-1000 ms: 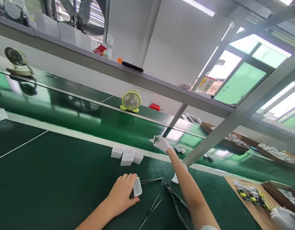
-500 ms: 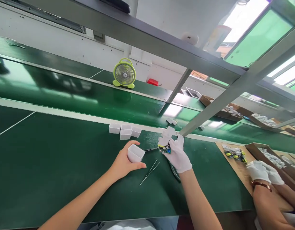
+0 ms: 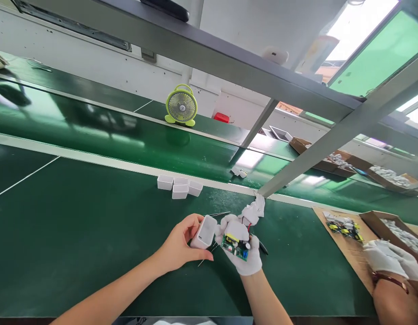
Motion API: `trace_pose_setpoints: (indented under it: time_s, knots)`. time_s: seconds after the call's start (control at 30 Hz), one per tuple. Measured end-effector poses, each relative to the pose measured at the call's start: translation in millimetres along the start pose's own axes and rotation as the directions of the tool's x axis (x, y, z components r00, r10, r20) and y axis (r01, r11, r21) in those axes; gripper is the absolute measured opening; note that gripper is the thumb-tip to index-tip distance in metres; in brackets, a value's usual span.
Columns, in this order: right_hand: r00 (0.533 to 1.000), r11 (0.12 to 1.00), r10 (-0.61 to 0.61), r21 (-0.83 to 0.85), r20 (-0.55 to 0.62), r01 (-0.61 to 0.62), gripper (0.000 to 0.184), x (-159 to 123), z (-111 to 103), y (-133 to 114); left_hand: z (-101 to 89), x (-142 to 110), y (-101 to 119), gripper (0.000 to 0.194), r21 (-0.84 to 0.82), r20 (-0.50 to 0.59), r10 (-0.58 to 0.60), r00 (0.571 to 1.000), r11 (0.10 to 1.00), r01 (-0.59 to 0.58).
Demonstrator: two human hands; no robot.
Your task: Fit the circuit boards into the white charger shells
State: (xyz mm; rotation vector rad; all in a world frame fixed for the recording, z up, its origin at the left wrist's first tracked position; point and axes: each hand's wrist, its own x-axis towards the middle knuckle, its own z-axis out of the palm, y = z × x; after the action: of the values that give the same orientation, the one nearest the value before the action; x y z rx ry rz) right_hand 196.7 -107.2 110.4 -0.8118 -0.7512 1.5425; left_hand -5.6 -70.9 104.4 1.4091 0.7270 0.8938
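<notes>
My bare left hand (image 3: 182,241) grips a small white plastic housing (image 3: 204,232), its open side turned toward my other hand. My right hand (image 3: 242,250), in a white glove, holds a small green circuit board (image 3: 235,246) with a white plug part and red and black wires (image 3: 251,213) trailing up from it. Housing and board are almost touching above the green table mat (image 3: 76,234). Thin tweezers (image 3: 209,255) lie on the mat beneath my hands, partly hidden.
Several empty white housings (image 3: 179,186) stand by the conveyor belt (image 3: 127,140). A loose part (image 3: 239,172) lies on the belt. A yellow-green fan (image 3: 181,106) stands behind it. Cardboard trays with boards (image 3: 342,224) sit at right, where another person's gloved hands (image 3: 387,262) work.
My right hand has come back from the belt with the circuit board, nearer to me and next to the housing. My left hand lifted and turned the housing toward it.
</notes>
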Motion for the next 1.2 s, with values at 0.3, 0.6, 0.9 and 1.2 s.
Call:
trace_pose_setpoints:
  time_s: [0.3, 0.6, 0.9, 1.2]
  knots:
    - [0.787, 0.67, -0.578, -0.427, 0.214, 0.608, 0.067, -16, 8, 7, -4.8, -8, -2, 0.052, 0.489, 0.023, 0.564, 0.825, 0.714, -0.501]
    - [0.66, 0.476, -0.663, -0.481, 0.354, 0.736, 0.063, -9, 14, 7, -4.3, -6, -4, 0.038, 0.549, 0.088, 0.626, 0.775, 0.619, -0.562]
    - [0.698, 0.445, -0.627, -0.576, 0.347, 0.686, 0.063, -16, 12, 7, -5.0, -3, -1, 0.036, 0.552, 0.079, 0.654, 0.753, 0.6, -0.579]
    - [0.722, 0.429, -0.574, -0.608, 0.387, 0.667, 0.061, -19, 2, 8, -4.9, -2, -2, 0.038, 0.559, 0.076, 0.658, 0.749, 0.594, -0.579]
